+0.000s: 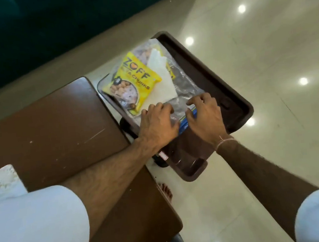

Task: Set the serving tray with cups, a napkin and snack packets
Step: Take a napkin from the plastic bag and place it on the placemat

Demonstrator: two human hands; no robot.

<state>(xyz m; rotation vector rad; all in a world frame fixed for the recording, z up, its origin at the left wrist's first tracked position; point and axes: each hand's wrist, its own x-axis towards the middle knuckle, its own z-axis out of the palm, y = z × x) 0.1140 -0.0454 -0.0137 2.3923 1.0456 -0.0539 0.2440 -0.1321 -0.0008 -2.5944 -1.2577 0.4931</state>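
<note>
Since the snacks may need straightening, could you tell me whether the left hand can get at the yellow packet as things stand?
Probably yes: the left hand rests just beside the yellow packet, which lies uncovered on the tray.

dark brown plastic serving tray [228, 85] | yellow soya-chunks packet [136, 79] flat inside | white paper napkin [163, 84] beside, overlapping clear packet [182, 84]

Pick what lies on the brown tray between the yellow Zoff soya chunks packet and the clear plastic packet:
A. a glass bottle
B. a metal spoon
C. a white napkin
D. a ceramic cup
C: a folded white napkin lies on the brown tray, overlapped by the yellow Zoff soya chunks packet and resting beside the clear plastic packet; no cup, spoon or bottle shows.
</note>
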